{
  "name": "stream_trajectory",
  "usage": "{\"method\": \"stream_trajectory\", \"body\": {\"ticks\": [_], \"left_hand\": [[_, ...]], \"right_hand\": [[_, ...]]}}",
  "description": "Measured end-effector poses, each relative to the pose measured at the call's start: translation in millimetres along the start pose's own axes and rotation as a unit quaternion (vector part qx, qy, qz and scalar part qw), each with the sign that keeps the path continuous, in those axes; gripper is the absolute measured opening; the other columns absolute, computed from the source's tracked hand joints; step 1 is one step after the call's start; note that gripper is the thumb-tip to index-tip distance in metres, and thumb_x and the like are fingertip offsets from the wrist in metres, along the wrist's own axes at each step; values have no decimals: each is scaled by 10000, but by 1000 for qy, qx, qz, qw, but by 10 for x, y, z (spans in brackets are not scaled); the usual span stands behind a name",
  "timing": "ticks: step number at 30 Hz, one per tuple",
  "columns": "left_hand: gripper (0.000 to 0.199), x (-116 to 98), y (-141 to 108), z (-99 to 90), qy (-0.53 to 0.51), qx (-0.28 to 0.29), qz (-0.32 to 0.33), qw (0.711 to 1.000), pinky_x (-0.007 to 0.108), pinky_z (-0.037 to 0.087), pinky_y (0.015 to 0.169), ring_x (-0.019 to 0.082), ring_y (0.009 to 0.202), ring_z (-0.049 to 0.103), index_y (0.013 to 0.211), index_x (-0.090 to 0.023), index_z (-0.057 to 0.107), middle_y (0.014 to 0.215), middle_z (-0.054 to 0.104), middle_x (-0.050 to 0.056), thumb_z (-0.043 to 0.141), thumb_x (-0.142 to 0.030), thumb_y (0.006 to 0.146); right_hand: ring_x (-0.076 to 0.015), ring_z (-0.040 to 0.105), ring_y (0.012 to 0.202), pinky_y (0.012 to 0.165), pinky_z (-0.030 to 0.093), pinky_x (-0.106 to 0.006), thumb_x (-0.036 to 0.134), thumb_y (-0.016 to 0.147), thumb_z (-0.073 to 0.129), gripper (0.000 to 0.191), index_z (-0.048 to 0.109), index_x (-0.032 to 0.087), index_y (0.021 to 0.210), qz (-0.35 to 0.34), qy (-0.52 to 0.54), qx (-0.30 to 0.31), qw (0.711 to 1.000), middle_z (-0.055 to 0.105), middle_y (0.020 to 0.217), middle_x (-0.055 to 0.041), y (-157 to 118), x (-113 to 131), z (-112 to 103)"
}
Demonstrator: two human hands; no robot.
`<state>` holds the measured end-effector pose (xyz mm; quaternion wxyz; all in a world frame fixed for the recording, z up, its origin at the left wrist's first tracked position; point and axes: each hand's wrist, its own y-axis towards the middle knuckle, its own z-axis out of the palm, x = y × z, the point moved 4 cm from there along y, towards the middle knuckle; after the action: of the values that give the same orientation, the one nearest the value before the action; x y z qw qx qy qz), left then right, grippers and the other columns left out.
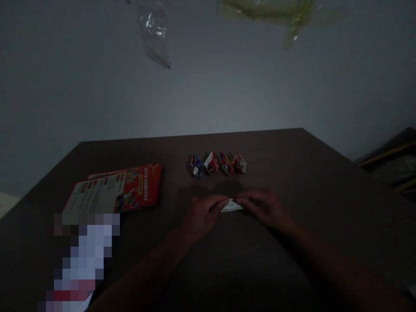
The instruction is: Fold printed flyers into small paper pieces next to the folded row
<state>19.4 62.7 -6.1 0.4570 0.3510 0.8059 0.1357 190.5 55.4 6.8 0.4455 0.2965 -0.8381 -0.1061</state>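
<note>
Since the white paper strip (pixel 232 206) seems light and pliable, left hand (pixel 202 213) and right hand (pixel 265 205) aptly pinch its far edge.

The head camera looks forward and down over the table (pixel 292 167).

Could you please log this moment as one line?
left hand: pinching paper strip | right hand: pinching same strip | beyond: four folded papers in a row | table, left side: stacked sheets
</note>
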Motion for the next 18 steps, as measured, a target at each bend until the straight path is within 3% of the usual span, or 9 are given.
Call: {"method": "stream_trajectory", "body": {"ticks": [10,14,18], "left_hand": [[204,73,8,13,-49,21,-69,996,175,459,583,99,658,652,947,-179,667,782,714,2,492,-269,894],[235,127,6,27,-64,36,-132,989,193,464,605,118,701,648,993,-180,652,822,709,13,488,-312,888],[275,146,1,65,-98,84,-188,974,195,461,575,120,628,642,885,-162,655,682,686,3,459,-354,898]], "right_hand": [[-122,653,614,558,490,-195,238,846,586,142,702,156,849,49,5,-2,999,725,766,-39,-9,-60,3],[-115,643,611,565,481,-188,257,853,574,161,698,153,839,46,2,0,999,716,746,-34,-16,-59,-7],[-113,632,587,538,461,-184,276,852,571,179,700,153,839,68,3,-2,998,713,718,-30,-19,-88,-6]]}}
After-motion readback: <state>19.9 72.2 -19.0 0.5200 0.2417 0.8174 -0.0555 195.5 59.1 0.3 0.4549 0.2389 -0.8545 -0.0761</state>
